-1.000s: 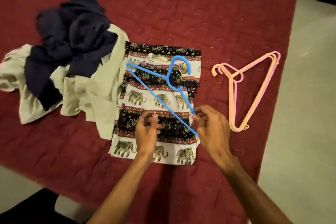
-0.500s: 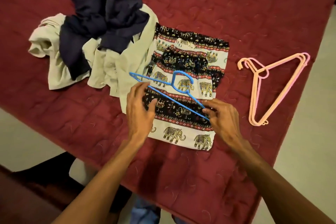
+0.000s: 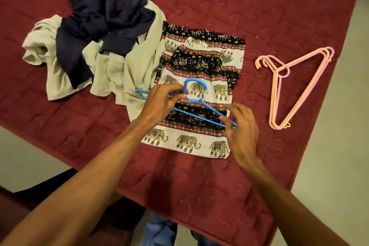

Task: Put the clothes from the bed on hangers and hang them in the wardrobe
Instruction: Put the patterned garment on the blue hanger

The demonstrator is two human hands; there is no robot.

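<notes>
Hanger [image 3: 196, 100] on garment [image 3: 199, 60] — pile [image 3: 103, 26] left, spare hangers [image 3: 279, 69] right.

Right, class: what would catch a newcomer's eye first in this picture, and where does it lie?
The elephant-print garment lies flat mid-bed on the red bedspread, and the left hand and right hand hold a blue hanger over it. To its right lie pink and peach hangers.

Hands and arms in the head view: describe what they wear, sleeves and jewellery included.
Left hand and right hand are bare: no gloves, rings or watch show. Left forearm and right forearm are uncovered to the frame's edge, no sleeve in view.
</notes>
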